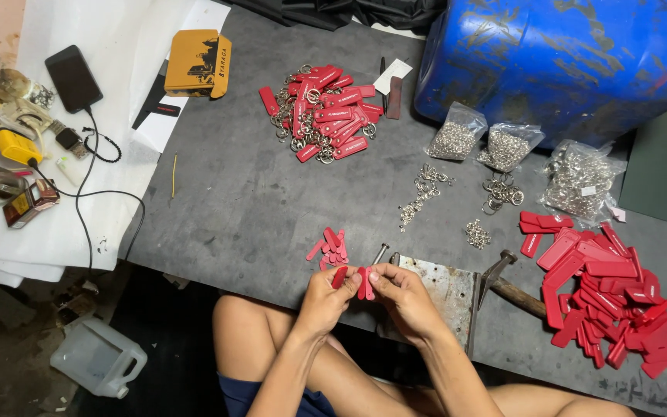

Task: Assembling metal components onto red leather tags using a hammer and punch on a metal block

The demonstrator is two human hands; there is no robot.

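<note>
At the near edge of a grey mat [256, 201], the left hand [323, 297] and right hand [401, 293] pinch small red tags [353, 279] between closed fingertips, just above the person's bare knees. Directly beyond lie a few loose red tags [329, 247], a metal plate [441, 286] and a hammer [507, 282]. Farther right sits a heap of red tag blanks [611, 297]; farther back, bags of metal rings [503, 147], a pile of finished key tags [322, 112] and a blue drum [565, 54].

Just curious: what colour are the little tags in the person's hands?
Red tags, clearest in the head view.
</note>
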